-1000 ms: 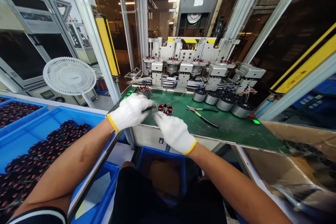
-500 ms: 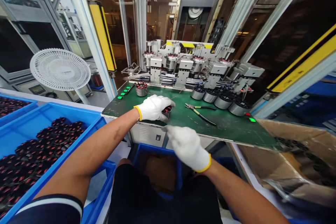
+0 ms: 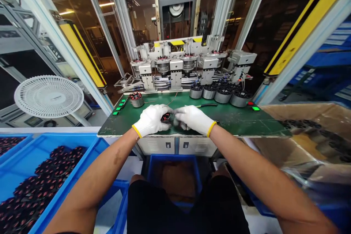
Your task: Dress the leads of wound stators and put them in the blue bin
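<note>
My left hand (image 3: pixel 155 119), in a white glove with a yellow cuff, is wrapped round a small motor stator (image 3: pixel 165 117) with a black rim and red copper windings. It is held low over the front of the green worktop (image 3: pixel 241 122). My right hand (image 3: pixel 194 119), gloved alike, is beside the stator with its fingers curled together and slightly blurred. Anything pinched in them is hidden. Behind the right hand lies a pair of cutting pliers (image 3: pixel 208 105), mostly covered, one green-and-black handle showing. Another wound stator (image 3: pixel 136 100) stands at the worktop's left.
Several steel-sided stators (image 3: pixel 223 95) stand at the back right, before a row of clamping fixtures (image 3: pixel 176 66). A blue bin (image 3: pixel 94 146) of wound parts is at left, near a white fan (image 3: pixel 49 95). A cardboard box (image 3: pixel 271 111) holds parts at right.
My right hand has risen from below the worktop's edge to beside the stator in my left hand, now covering much of the pliers. The camera view has shifted right.
</note>
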The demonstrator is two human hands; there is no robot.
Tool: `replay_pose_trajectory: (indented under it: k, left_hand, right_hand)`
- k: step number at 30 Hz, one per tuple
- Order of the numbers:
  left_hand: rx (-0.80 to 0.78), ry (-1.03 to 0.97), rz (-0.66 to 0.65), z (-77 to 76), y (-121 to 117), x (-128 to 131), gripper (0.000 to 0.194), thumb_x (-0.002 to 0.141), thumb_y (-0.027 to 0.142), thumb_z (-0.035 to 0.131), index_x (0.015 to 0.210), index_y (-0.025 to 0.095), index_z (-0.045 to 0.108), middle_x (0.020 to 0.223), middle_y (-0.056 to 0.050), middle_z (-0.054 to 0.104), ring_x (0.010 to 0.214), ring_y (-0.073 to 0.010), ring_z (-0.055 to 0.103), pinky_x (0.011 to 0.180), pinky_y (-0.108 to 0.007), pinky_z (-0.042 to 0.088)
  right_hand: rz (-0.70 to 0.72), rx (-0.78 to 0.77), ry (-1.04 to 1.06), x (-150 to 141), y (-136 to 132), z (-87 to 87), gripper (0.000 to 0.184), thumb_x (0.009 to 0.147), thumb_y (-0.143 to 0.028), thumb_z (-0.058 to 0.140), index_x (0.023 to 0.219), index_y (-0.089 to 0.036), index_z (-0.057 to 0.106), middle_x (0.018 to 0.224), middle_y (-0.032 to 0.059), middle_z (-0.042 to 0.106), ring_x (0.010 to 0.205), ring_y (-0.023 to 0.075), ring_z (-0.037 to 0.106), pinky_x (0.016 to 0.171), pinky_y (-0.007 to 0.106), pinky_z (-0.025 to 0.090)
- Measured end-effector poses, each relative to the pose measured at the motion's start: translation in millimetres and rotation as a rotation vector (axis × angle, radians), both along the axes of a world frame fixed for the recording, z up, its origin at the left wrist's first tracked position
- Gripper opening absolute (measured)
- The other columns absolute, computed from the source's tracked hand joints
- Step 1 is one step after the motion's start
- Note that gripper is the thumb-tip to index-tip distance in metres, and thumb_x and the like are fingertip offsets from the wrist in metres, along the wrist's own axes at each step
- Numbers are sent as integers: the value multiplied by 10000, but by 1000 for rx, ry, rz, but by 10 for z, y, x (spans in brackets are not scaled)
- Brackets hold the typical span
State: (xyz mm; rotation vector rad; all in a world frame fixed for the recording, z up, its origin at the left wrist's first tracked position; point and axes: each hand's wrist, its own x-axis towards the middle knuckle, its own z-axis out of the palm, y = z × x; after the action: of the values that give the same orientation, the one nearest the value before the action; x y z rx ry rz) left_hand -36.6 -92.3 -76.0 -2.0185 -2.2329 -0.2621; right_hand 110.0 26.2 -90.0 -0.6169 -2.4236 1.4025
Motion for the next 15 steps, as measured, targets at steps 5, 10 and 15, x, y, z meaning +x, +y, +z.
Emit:
replay_pose_trajectory:
  k: [5,10,15]
  left_hand:
    - [36,38,57,-11,11,55,467,707,497,629,1118,277,611,1168,-21,637,1011,-270,605,792,-334,460]
    - [64,110,158,-36,28,127,429,734,493,625,1103,275,607,1092,-32,649,942,-270,610,762,-349,456]
    - [56,120,184,-29,26,159,446,781,505,577,1169,286,570,1074,-46,631,949,-265,597,741,-340,446]
  right_hand:
    - [140,439,-4,132,-205,-44,250,854,-164,450,663,-149,610,623,-1,594,571,105,483,523,212,309]
    - [127,404,77,195,-559,-111,250,893,-140,435,802,-146,668,768,24,668,701,131,572,646,218,374]
    - [129,492,123,135,-1007,-273,240,943,-185,424,901,-161,660,902,50,696,822,160,618,736,239,406]
